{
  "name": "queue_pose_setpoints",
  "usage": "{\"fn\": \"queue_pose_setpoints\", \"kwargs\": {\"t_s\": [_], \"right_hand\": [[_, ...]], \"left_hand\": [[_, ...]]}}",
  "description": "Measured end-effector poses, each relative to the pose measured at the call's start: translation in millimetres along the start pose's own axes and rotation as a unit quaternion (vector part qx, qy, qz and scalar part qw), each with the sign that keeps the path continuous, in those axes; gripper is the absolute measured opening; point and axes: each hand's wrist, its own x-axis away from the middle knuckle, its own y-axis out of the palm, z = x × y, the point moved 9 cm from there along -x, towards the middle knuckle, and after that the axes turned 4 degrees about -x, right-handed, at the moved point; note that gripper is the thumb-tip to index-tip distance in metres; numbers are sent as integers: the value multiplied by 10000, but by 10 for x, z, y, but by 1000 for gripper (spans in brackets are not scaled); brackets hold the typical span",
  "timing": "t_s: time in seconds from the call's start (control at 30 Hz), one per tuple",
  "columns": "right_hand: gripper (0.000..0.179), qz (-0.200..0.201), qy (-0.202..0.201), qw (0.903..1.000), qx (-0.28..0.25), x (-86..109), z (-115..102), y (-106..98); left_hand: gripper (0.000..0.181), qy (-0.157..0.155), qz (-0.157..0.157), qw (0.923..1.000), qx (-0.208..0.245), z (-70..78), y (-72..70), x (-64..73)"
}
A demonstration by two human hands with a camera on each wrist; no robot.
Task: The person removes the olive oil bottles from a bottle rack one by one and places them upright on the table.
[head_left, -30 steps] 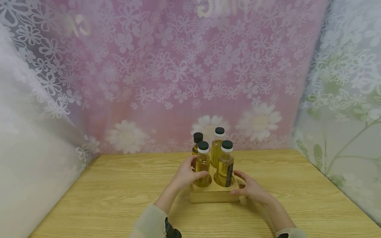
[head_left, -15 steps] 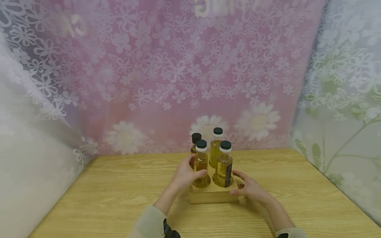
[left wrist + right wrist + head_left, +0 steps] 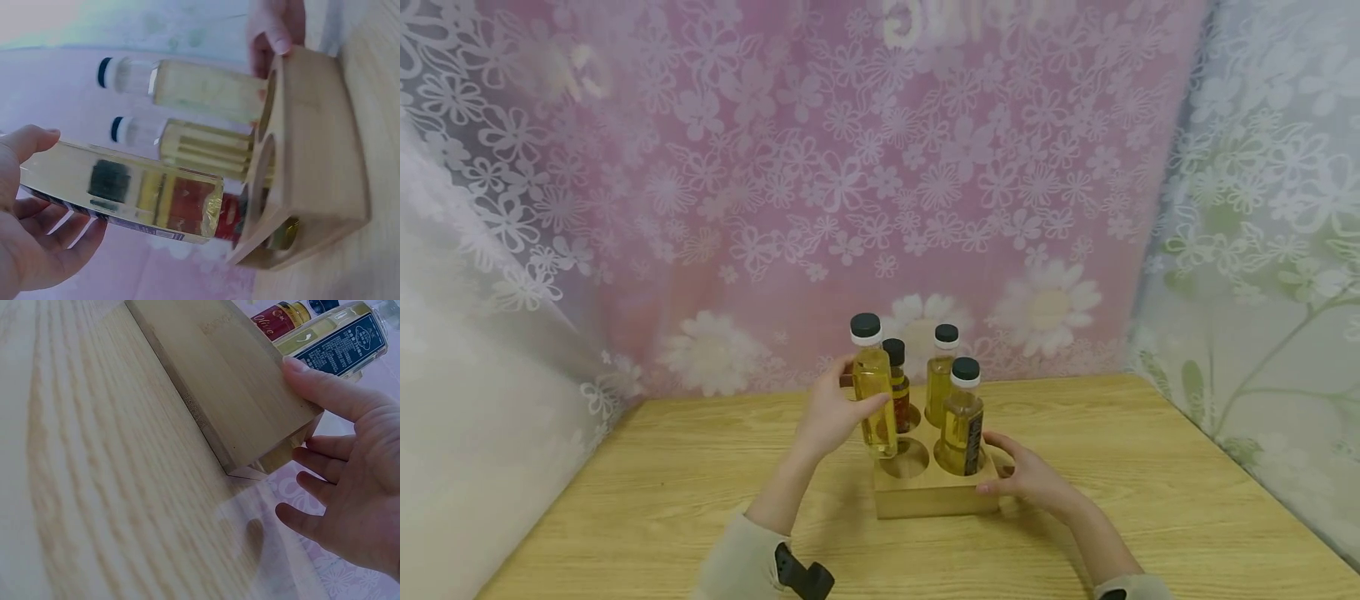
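My left hand [image 3: 829, 421] grips a clear oil bottle [image 3: 874, 383] with a dark cap and yellow liquid, tilted slightly, its base above the wooden bottle holder [image 3: 936, 502]. In the left wrist view the thumb lies on one side of this bottle [image 3: 137, 187] and the fingers on the other. A vacant round hole [image 3: 904, 460] shows at the holder's front left. My right hand [image 3: 1037, 483] holds the holder's front right corner, thumb at the top edge [image 3: 340, 397] and fingertips against the side. Two similar yellow bottles stand in the right-hand holes, the nearer oil bottle [image 3: 962, 421] with a dark label.
A smaller dark-capped bottle with a red label [image 3: 901, 408] stands in the back left hole, partly behind the lifted bottle. The holder rests on a wood-grain table [image 3: 715, 467]. A pink floral curtain [image 3: 775, 208] hangs behind, with pale curtains at both sides.
My left hand has lifted the front left bottle out of its hole and moved it up and left. The right hand stays at the holder's corner.
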Motion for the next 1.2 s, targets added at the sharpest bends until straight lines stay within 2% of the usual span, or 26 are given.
{"fn": "queue_pose_setpoints", "kwargs": {"t_s": [0.1,0.2,0.43,0.67,0.93,1.2], "right_hand": [[91,5,46,10000,22,5,-4,7],[91,4,61,10000,50,3,-8,12],[91,10,96,9999,68,-22,21,-11],[90,4,36,9999,114,-35,44,-21],[90,12,-52,9999,142,-25,32,-15],[89,23,-88,9999,141,-11,11,-20]], "left_hand": [[61,2,165,9999,14,4,-193,-11],[59,-79,302,9995,57,-78,-402,-12],[66,-580,547,9961,-367,-478,-890,49],[72,-919,711,9890,-919,-796,-1254,142],[76,-1169,729,9819,-1297,-1125,-1457,161],[72,-1355,594,9796,-1359,-1378,-1480,138]]}}
